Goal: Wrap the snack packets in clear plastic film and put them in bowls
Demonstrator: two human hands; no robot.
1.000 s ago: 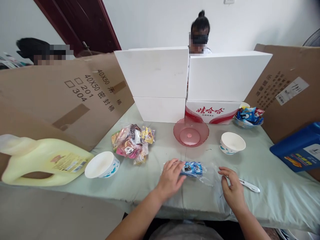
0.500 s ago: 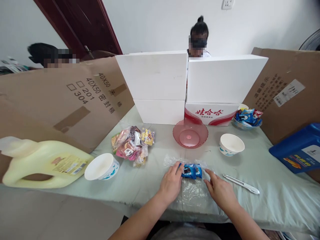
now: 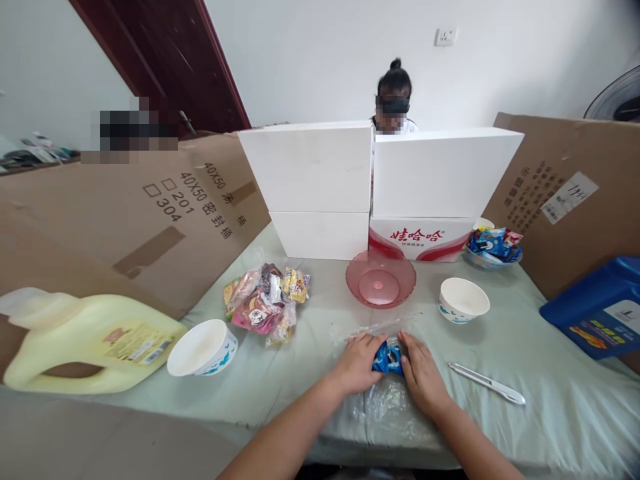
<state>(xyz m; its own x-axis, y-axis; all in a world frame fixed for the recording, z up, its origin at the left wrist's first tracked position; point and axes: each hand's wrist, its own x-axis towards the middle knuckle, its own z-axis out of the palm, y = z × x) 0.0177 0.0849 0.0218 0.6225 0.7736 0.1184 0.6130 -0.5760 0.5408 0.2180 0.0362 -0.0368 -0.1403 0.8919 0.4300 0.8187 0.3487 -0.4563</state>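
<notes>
Two small blue snack packets [image 3: 387, 359] lie side by side on a crumpled clear plastic bag [image 3: 383, 403] near the table's front edge. My left hand [image 3: 361, 360] is closed over their left end, hiding part of it. From the other side my right hand [image 3: 419, 370] presses against the right end, its thumb and fingers at the packet's edge. Beyond the hands stands a translucent pink plate [image 3: 381, 279]. To the right of my right hand lie white tongs [image 3: 487, 383].
Left of the hands are a pile of wrapped snacks [image 3: 263, 300], a white paper bowl [image 3: 203, 347] and a yellow jug [image 3: 100, 340]. To the right are another paper bowl [image 3: 464, 300], a snack-filled bowl [image 3: 493, 257] and a blue jug [image 3: 597, 307]. White boxes [image 3: 320, 193] stand behind; a person sits beyond.
Both hands have closed in on the blue packets; the right hand moved left onto them, and the left hand shifted right and covers more. The view has tilted up slightly.
</notes>
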